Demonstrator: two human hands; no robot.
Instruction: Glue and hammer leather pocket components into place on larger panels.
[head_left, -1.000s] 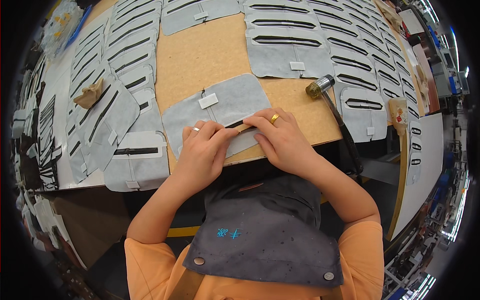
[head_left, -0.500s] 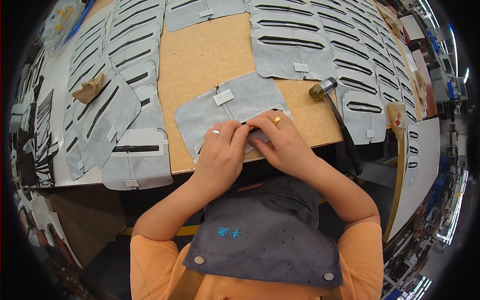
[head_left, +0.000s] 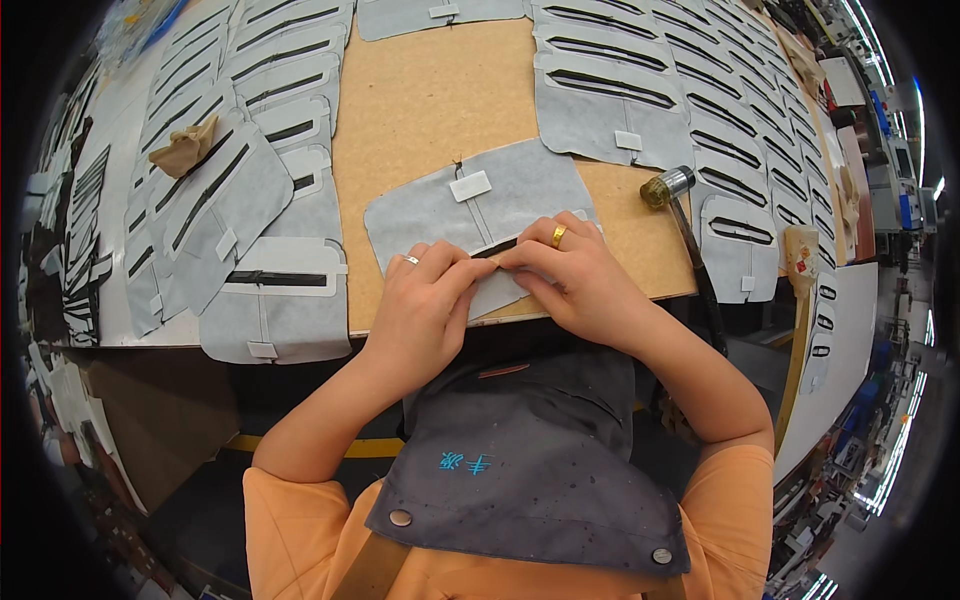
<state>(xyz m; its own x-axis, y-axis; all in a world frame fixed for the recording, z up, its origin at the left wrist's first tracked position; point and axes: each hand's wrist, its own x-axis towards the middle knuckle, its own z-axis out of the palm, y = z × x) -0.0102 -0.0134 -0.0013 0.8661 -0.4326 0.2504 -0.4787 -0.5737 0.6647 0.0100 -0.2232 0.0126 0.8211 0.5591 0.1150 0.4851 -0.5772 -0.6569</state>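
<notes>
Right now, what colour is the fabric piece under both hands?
Light grey fabric piece, with a small white tab; the head view shows it.

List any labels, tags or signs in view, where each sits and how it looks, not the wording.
White tag: small rectangle on the grey panel that both hands press, above the left hand and right hand.
White tag: small rectangle on the lower edge of the panel behind, near the hammer.
Blue mark: small, on the grey apron.

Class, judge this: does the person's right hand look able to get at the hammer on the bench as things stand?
Probably yes: the hammer lies bare on the board just beyond the right hand, with nothing between them, though that hand is pressing the grey fabric piece.
</notes>
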